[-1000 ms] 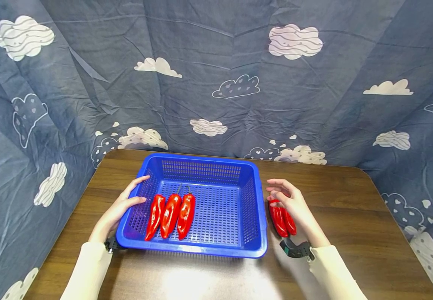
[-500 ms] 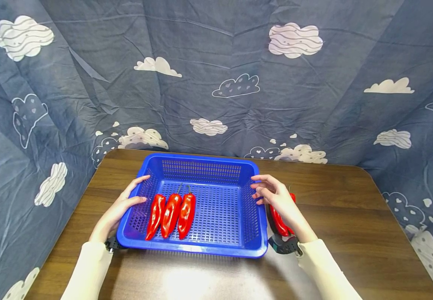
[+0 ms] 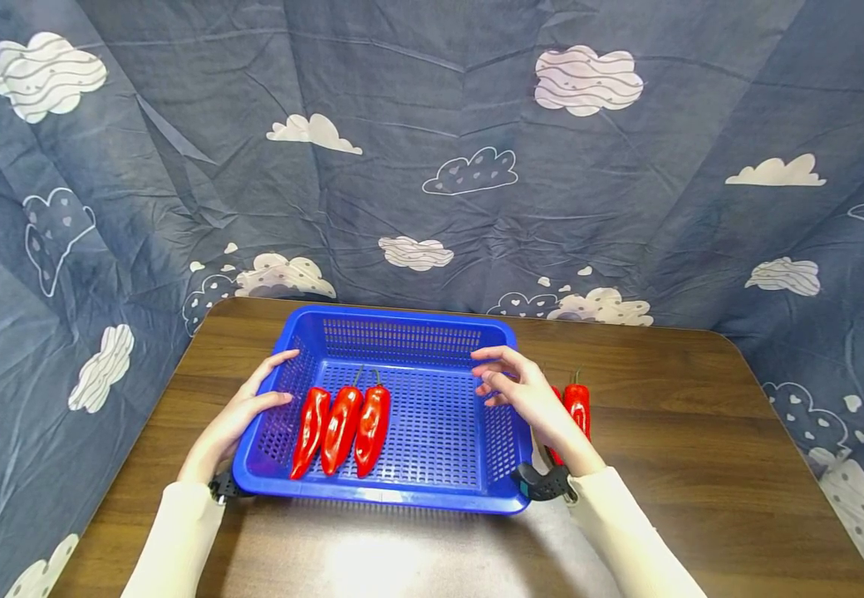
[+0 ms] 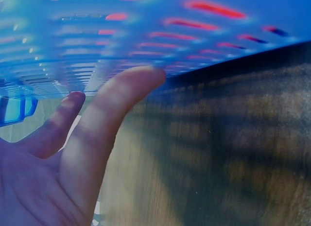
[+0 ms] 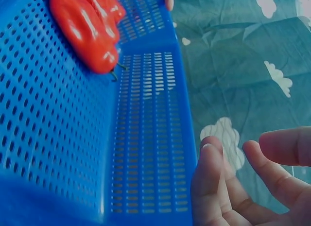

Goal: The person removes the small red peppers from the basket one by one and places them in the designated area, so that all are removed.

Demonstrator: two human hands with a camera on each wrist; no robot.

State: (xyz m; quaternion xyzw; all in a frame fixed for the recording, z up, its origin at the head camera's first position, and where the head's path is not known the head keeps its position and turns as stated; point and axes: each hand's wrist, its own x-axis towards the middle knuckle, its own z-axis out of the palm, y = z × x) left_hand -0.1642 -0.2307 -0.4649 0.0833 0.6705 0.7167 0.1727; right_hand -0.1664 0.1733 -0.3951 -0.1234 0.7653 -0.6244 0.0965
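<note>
A blue perforated plastic basket (image 3: 432,432) sits on the table with three long red peppers (image 3: 341,430) side by side in its left half. My left hand (image 3: 241,415) rests at the basket's left rim, fingers fairly straight; the left wrist view shows its thumb (image 4: 104,119) against the perforated wall. Over the right side of the basket hovers my right hand (image 3: 522,394), fingers loosely bent and thumb apart. Nothing lies between those fingers in the right wrist view. Right of the basket, more red peppers (image 3: 577,404) lie on the table, partly hidden behind the right forearm.
The wooden table (image 3: 701,432) extends to both sides of the basket. Behind it hangs a dark blue cloth (image 3: 417,91) printed with white clouds. Both wrists carry dark straps, and light glares on the table's front.
My right hand has moved left from above the loose peppers, past the basket's right rim, and uncovered part of those peppers. The left hand and basket have stayed put.
</note>
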